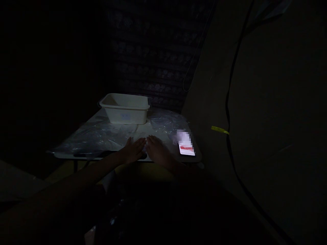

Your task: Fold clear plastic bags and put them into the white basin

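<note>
In dim light, my left hand lies palm down near the front edge of a white table, its fingers spread. My right hand is close beside it, somewhat blurred, with its fingertips bent towards the left one; whether it pinches anything is too dark to tell. A small bit of clear plastic shows between the two hands. Crumpled clear plastic bags cover the table's left part, and more clear plastic lies behind my right hand.
A cream tub with side handles stands at the back of the table. To the right lies a phone with a lit screen. A black cable with a yellow tag hangs along the right wall.
</note>
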`<move>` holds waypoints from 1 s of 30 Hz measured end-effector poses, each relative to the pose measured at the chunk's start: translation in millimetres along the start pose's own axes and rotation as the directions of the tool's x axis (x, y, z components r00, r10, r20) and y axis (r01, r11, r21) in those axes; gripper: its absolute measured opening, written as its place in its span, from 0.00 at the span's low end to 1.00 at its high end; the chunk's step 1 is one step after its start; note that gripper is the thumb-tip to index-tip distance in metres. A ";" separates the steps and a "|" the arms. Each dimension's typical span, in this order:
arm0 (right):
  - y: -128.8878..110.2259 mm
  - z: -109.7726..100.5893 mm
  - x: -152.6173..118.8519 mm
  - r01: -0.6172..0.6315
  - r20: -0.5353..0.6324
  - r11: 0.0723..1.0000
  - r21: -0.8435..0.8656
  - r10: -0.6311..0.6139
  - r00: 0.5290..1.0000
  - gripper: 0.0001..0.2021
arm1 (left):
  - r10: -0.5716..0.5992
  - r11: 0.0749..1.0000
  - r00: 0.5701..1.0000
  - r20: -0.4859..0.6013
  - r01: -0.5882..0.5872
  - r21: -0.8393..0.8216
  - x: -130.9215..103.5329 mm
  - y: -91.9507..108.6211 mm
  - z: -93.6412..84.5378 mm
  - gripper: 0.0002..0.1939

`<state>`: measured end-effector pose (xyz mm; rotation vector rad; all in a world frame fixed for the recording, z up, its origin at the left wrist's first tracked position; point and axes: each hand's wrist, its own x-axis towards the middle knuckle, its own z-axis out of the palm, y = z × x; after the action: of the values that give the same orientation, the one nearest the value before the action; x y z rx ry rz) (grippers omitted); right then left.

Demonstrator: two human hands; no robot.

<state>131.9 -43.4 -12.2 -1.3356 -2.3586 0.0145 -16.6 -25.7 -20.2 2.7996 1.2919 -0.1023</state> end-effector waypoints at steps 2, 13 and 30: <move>-10.1 8.2 -3.5 0.001 0.045 1.000 -0.011 -0.001 0.999 0.22 | 0.018 1.000 1.000 0.004 -0.018 -0.011 -0.8 0.1 -1.6 0.27; 7.4 9.5 -31.2 -0.103 0.102 0.979 -0.177 0.122 0.987 0.29 | 0.048 0.999 0.999 0.015 -0.048 0.007 -0.1 -3.9 0.4 0.38; 34.3 -8.4 -40.3 -0.261 0.042 0.900 -0.349 0.293 0.955 0.22 | 0.033 0.999 0.999 0.019 -0.034 0.024 -0.5 -3.6 -1.0 0.41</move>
<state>180.9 -59.7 -26.4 -1.8683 -2.2965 -0.2645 -19.7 -23.6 -19.2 2.8321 1.2474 -0.1430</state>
